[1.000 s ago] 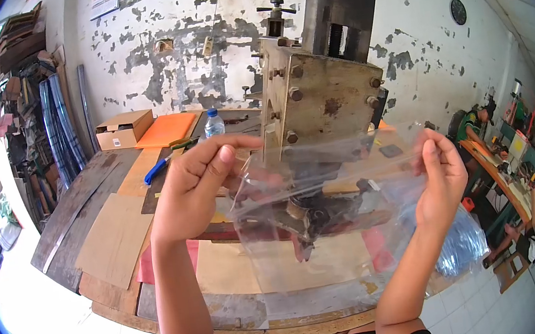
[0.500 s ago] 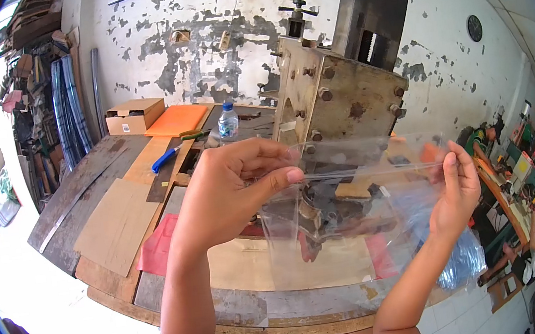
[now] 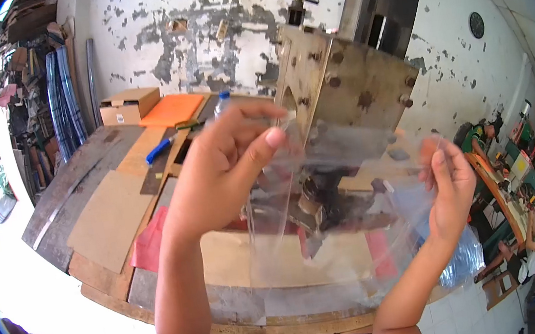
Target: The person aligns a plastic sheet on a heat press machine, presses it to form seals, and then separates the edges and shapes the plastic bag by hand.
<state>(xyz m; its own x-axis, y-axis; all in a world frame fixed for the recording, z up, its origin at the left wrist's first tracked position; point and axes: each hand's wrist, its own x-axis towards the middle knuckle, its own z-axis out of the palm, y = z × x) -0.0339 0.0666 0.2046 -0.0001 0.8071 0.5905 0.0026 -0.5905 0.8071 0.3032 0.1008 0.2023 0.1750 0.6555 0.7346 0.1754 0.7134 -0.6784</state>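
Observation:
A thin clear plastic sheet [image 3: 352, 146] is stretched between my two hands and hangs down in front of the machine. Its see-through folds blur, and I cannot tell whether it is a single layer or a bag. My left hand [image 3: 220, 163] is at its upper left edge, thumb and fingertips curled around the film. At the upper right edge, my right hand [image 3: 448, 178] pinches the plastic between thumb and fingers. Behind the film stands a heavy metal machine [image 3: 354, 83] with bolts and a screw handle on top.
On the worktable lie brown board [image 3: 110, 219], red sheets [image 3: 150, 241], a blue-handled tool [image 3: 158, 150], an orange stack [image 3: 172, 110] and a cardboard box [image 3: 130, 107]. A bottle [image 3: 224, 99] is partly behind my left hand. Blue-tinted plastic [image 3: 462, 256] lies right. People [image 3: 531, 248] sit farther right.
My left hand has risen slightly and its thumb and fingertips have parted a little. The plastic's top edge now slants and has blurred. The view has shifted slightly.

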